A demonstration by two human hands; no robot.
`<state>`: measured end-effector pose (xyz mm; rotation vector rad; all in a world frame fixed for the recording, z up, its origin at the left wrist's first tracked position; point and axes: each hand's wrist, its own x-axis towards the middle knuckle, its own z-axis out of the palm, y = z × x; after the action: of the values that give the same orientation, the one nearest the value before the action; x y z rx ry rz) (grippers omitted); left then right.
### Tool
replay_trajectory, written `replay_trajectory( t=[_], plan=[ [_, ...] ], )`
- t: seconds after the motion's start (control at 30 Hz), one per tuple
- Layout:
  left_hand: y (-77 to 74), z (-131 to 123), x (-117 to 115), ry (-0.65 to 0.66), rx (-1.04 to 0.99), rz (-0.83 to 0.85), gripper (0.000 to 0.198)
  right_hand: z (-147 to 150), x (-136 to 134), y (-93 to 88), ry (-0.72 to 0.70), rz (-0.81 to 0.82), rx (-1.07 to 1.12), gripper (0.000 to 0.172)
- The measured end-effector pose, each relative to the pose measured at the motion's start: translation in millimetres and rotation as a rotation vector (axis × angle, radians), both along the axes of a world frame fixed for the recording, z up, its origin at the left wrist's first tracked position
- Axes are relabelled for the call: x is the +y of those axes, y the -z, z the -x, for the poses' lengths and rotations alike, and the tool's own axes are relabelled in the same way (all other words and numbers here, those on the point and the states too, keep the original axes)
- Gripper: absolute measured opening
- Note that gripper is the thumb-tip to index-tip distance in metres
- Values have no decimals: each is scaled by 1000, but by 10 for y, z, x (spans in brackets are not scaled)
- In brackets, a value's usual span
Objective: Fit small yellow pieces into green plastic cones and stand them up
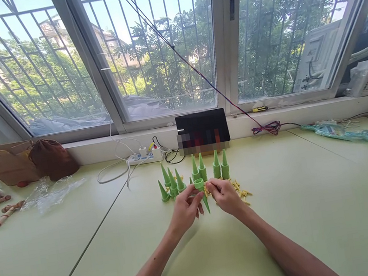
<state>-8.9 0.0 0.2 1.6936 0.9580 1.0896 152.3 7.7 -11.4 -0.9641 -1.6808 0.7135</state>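
Note:
My left hand (186,209) and my right hand (224,195) meet over a pale green table (323,209), fingers pinched. Between them they hold a green cone-shaped spike (202,191), its wide round end up and its point down. The right fingers also touch a small yellow piece at the spike's top; I cannot make it out. Several more green spikes (197,172) stand upright just behind the hands. A heap of small yellow pieces (240,190) lies beside my right hand.
A dark tablet (202,128) leans on the window sill behind the spikes, a white power strip (144,156) with cables to its left. A brown pouch (51,158), cardboard and wooden parts sit far left. Blue-green packets (352,131) lie far right.

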Motion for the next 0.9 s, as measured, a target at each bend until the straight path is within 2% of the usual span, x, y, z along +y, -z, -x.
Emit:
replay_trajectory(
  t=[0.43,0.67,0.9],
  plan=[
    [-95,-62,-36,112,-174,218,34,27,-29,-10,-64,-36,66,38],
    [-45,-34,-2,121,-228,246,34,21,-92,-71,-107,-44,33,24],
    [-52,-23,-14,203,-291,298,28,56,-91,-68,-74,-42,35,24]
  ],
)
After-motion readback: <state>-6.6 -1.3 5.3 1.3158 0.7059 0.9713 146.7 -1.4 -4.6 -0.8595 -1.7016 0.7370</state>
